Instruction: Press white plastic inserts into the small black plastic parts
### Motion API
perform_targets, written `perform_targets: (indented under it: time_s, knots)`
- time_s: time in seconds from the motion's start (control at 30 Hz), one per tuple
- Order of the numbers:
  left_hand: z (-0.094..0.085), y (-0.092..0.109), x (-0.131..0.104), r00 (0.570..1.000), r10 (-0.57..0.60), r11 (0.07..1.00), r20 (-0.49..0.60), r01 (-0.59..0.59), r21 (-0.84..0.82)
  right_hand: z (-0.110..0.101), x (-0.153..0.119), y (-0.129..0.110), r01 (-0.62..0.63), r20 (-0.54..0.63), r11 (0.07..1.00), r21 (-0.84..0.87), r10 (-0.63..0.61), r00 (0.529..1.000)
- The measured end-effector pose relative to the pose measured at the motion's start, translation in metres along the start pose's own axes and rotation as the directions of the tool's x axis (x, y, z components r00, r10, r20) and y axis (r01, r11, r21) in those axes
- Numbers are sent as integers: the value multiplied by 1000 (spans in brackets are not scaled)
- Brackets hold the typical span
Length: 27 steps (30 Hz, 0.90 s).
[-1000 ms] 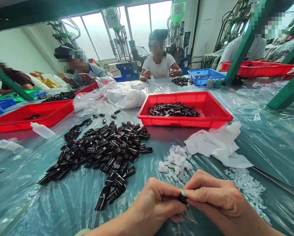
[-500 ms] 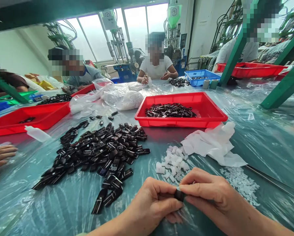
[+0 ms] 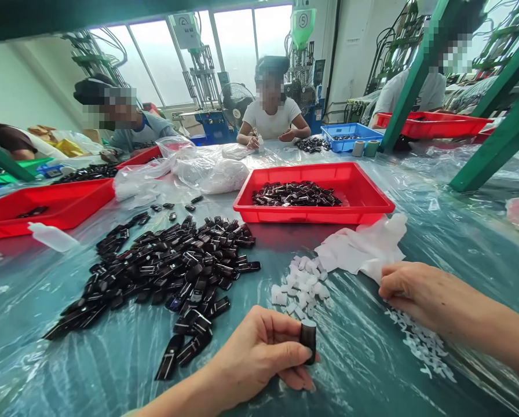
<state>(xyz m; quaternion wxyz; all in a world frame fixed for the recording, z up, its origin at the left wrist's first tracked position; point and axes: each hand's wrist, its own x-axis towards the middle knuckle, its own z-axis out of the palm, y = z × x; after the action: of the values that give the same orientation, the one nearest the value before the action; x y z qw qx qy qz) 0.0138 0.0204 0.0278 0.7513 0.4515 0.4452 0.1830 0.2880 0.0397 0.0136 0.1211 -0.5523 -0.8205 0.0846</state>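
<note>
Between thumb and fingers, my left hand (image 3: 270, 350) holds a small black piece (image 3: 309, 340) upright, its pale end facing up. My right hand (image 3: 409, 289) is at the upper edge of a scatter of small translucent white bits (image 3: 428, 344), beside a crumpled white cloth (image 3: 364, 246). Its fingers are pressed together, and whatever is between them is hidden. A heap of white plastic pieces (image 3: 303, 284) lies above my left hand. Further left spreads a large pile of glossy black pieces (image 3: 168, 260).
A red tray (image 3: 314, 215) with black pieces stands beyond the piles. Another red tray (image 3: 81, 205) and a white squeeze bottle (image 3: 53, 236) are at the left. Clear plastic bags (image 3: 207, 171) lie behind. Green posts (image 3: 494, 139) rise at the right. Several people sit around the table.
My right hand has left the black piece and moved right to the small white bits. My left hand still holds the piece, now upright. Another person's hand at the left edge is gone from view.
</note>
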Motion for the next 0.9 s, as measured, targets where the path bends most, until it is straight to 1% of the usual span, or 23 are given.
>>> perform_targets:
  time_s: [0.1, 0.17, 0.27, 0.33, 0.47, 0.67, 0.73, 0.77, 0.83, 0.9]
  knots:
    - [0, 1, 0, 1000, 5, 1000, 16, -5, -5, 3, 0, -2, 4, 55, 999, -49, -2, 998]
    - [0, 1, -1, 1000, 4, 1000, 19, -4, -9, 2, 0, -5, 8, 60, 998, -64, -4, 998]
    - [0, 0, -2, 1000, 4, 1000, 28, -3, -26, -3, 1, -13, 23, 78, 999, -40, -20, 997]
    - [-1, -1, -3, 999, 15, 999, 39, -13, -40, -7, 2, -20, 4, 70, 1000, 12, -5, 998]
    - [-3, -4, -2, 997, 55, 997, 53, -52, -56, -10, 4, -34, -84, 65, 985, 150, 75, 995]
    - [-6, -6, 0, 998, 55, 993, 44, -50, -107, -5, 6, -48, -182, 178, 932, 313, 131, 975]
    - [-6, -6, 0, 998, 49, 992, 45, -43, -122, -1, 6, -52, -211, 210, 887, 412, 132, 969]
    - [-6, -5, 0, 998, 47, 991, 47, -41, -126, 1, 6, -54, -227, 226, 850, 475, 131, 965]
    - [-5, -5, 0, 998, 49, 991, 49, -42, -126, 5, 6, -58, -254, 238, 745, 617, 131, 962]
    - [-3, -4, -1, 997, 51, 994, 55, -46, -97, 9, 7, -64, -255, 222, 622, 740, 133, 966]
